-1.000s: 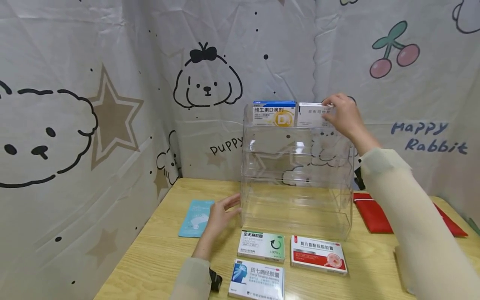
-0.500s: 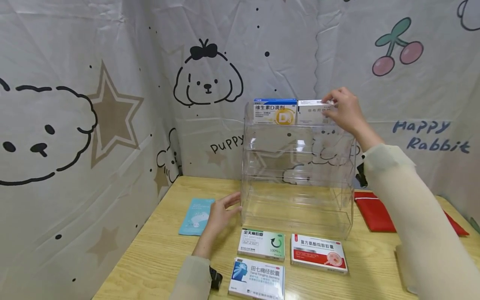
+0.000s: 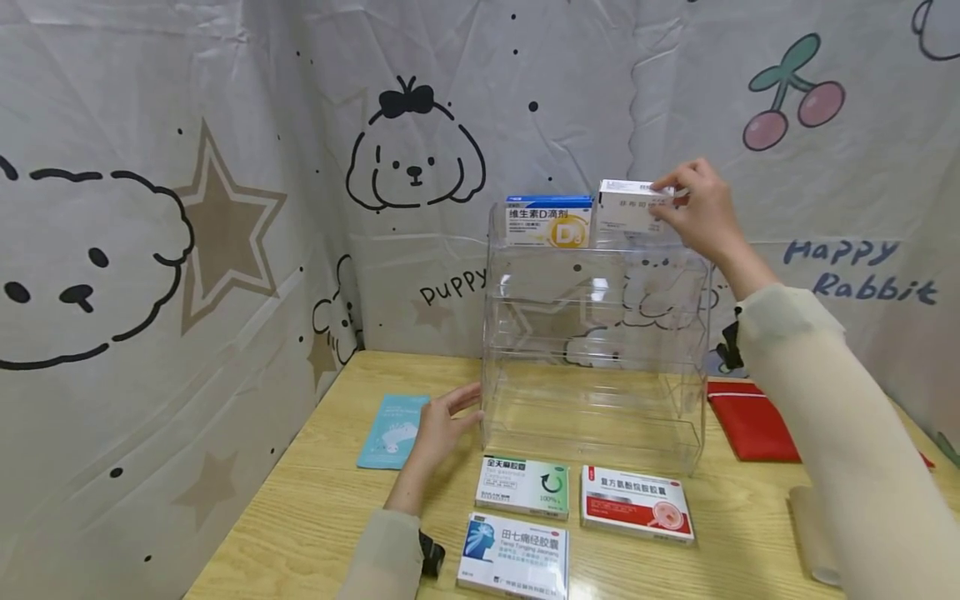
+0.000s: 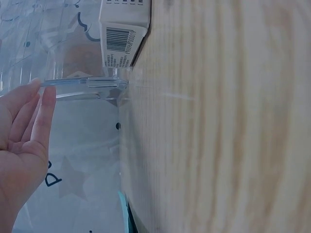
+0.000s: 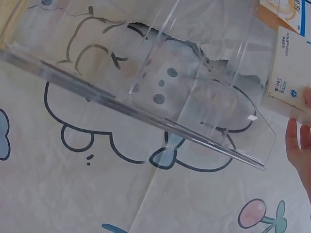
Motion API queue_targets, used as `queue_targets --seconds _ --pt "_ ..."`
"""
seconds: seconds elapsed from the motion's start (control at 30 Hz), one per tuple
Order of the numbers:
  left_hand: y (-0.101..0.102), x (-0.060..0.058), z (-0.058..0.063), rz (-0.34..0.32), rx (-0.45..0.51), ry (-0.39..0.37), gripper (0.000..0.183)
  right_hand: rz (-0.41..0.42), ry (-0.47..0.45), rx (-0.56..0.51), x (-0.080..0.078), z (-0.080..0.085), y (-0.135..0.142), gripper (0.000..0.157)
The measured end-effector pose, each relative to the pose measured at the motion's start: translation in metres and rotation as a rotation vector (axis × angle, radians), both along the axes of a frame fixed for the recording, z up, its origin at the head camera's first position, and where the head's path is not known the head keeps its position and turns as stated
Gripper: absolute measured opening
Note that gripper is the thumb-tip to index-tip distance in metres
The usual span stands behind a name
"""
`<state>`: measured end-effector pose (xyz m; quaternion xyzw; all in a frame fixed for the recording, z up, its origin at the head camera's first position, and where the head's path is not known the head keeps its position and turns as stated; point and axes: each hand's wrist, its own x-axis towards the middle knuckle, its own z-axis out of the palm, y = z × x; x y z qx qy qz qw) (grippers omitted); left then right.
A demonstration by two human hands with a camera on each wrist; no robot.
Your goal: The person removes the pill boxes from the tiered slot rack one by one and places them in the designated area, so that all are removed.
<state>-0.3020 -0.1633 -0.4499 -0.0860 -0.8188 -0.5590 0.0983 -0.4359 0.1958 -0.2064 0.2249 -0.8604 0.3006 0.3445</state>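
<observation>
My right hand [image 3: 701,208] pinches a white medicine box [image 3: 633,204] by its right end, fingers on top and thumb on the front. The box stands tilted just above the top tier of a clear acrylic display rack [image 3: 592,383]. In the right wrist view, the box [image 5: 286,73] shows at the right, with only part of the hand [image 5: 299,145] in sight. Beside it on that tier sits a blue-and-white vitamin D box [image 3: 549,223]. Low at the rack's left side, my left hand [image 3: 442,425] touches the side panel with extended fingers, also seen with the panel edge [image 4: 87,82] in the left wrist view.
Before the rack lie a green-and-white medicine box [image 3: 522,487], a red-and-white one [image 3: 637,504] and a blue-and-white one [image 3: 513,557]. A light blue packet [image 3: 392,433] lies left, a red pouch [image 3: 750,425] right. Near my right sleeve is a beige roll [image 3: 810,533]. Printed curtain behind.
My right hand has lifted the white medicine box up from its place beside the vitamin D box. My left hand stays at the rack's side.
</observation>
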Motion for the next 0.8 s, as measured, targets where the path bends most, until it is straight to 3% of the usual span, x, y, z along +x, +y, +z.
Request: queue_targets --seconds 0.33,0.8 --pt "0.001 0.002 0.001 0.013 0.005 -0.004 0.045 -0.013 -0.017 -0.068 0.013 0.004 0.002 0.024" --pt "0.001 0.002 0.002 0.01 -0.023 0.014 0.045 0.115 0.054 -0.052 0.051 -0.009 0.01 0.022"
